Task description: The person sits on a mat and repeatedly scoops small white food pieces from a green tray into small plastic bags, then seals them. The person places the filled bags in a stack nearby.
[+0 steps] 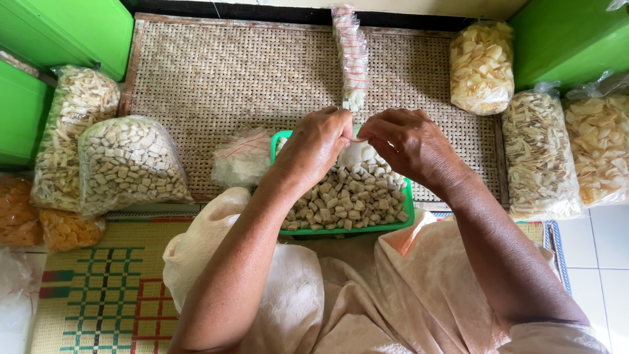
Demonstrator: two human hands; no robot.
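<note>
Centrally, both hands meet over the far end of a green tray [407, 203] heaped with small pale cube snacks [347, 196]. Left hand [319, 141] and right hand [405, 141] are each pinched shut on the near end of a long narrow plastic strip of small filled packets [351, 52], which runs from the fingertips toward 12 o'clock across the woven rattan mat [216, 78]. Fingertips of the two hands nearly touch; the exact grip point is hidden behind the knuckles.

Surroundings, clock positions taken from the tray:
- 9 o'clock, just beside the tray: a loose bundle of small clear bags [241, 157] with red markings.
- 9 to 10 o'clock, further out: a large bag of cube snacks [128, 164], leaning against a taller bag of pale strip crackers [75, 111].
- 8 o'clock, at the frame edge: two bags of orange snacks [39, 219].
- 1 o'clock: a bag of yellowish chips [481, 65].
- 3 o'clock: a bag of thin strip crackers [538, 154], and beside it a bag of larger pale chips [599, 147].
- Green boxes [65, 26] stand at both far corners.

Obstruction: the forearms cross the near part of the tray and hide its near rim in part. A pale cloth garment [314, 295] fills the foreground, over a patterned woven floor mat [105, 288].
</note>
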